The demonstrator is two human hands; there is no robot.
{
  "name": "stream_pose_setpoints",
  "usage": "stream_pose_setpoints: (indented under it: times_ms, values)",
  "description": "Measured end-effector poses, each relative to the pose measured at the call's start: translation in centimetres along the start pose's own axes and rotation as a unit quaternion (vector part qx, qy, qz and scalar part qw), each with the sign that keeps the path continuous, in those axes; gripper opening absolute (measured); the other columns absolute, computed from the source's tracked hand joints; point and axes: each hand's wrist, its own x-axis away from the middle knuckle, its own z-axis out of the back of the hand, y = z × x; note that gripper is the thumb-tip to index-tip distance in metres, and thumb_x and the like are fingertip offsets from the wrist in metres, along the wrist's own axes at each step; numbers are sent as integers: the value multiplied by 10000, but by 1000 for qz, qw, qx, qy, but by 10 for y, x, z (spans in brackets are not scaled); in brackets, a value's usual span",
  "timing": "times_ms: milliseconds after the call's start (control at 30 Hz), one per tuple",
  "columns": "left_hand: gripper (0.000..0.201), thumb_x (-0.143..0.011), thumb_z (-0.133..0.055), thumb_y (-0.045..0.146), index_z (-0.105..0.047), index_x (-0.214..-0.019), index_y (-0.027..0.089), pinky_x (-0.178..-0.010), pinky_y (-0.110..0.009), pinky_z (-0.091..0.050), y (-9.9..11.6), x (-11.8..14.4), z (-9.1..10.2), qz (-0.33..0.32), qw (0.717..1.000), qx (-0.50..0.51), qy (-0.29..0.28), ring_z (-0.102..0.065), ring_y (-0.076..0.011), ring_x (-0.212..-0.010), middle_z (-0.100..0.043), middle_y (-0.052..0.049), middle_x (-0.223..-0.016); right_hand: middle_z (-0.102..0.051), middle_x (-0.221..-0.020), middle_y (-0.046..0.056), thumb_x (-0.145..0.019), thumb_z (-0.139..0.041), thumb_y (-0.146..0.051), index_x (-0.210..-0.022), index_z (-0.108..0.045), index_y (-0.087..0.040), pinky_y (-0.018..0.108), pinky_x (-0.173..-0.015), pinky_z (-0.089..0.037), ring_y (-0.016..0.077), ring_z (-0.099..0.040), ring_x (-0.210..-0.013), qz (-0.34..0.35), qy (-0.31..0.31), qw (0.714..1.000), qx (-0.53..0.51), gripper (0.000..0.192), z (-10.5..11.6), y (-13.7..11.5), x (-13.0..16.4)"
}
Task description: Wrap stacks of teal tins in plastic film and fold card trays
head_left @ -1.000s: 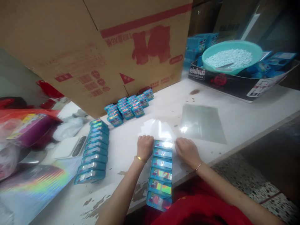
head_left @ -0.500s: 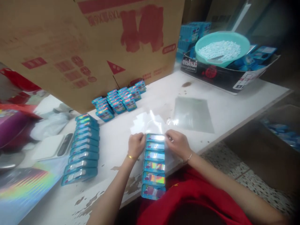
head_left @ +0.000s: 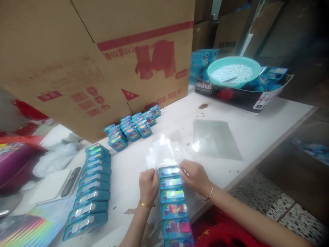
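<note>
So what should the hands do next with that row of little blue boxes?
Probably tuck the clear plastic bag closed over the top box. Both the left hand and right hand pinch the bag's mouth at the far end of the row of blue boxes already inside.

I'm looking at a packing workshop here: worn white table (head_left: 257,127), big cardboard carton (head_left: 102,61), rows of small blue packs (head_left: 89,192), a teal basin (head_left: 232,70) of white pellets.
</note>
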Motion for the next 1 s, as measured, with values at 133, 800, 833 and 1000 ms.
stream_pose_setpoints:
  times_ms: [133,800,833,1000]
  values:
    - [363,-892,-457,214,-399,-536,175,-648,-295,-292,-4,6,7,-93,992,-78,34,-364,-125,-549,-406,21,-515,-515,-675,15,-939,-388,-168,-748,-534,-174,289,-581,-268,144,-424,-610,63,0,998,29,241,-4,-2,3]
    - [167,-861,-522,234,-569,-710,180,-647,-311,-289,-24,40,4,-43,989,-143,-12,-465,-172,-635,-557,-15,-605,-571,-700,32,-904,-449,-301,-827,-556,-157,278,-605,-294,154,-476,-634,-54,-63,992,90,195,-27,0,31]
    - [165,-859,-515,223,-569,-710,179,-649,-312,-288,-25,40,1,-26,988,-149,-32,-478,-176,-640,-570,-20,-616,-575,-690,30,-893,-467,-330,-815,-559,-158,282,-603,-282,155,-476,-630,-73,-78,989,106,210,-30,1,31]
    - [247,-868,-450,177,-524,-632,183,-647,-318,-282,-20,41,-1,1,971,-201,-127,-502,-193,-642,-571,-43,-607,-578,-623,37,-867,-469,-244,-669,-559,-171,295,-612,-227,155,-467,-619,-67,-132,977,151,229,-32,-5,32]
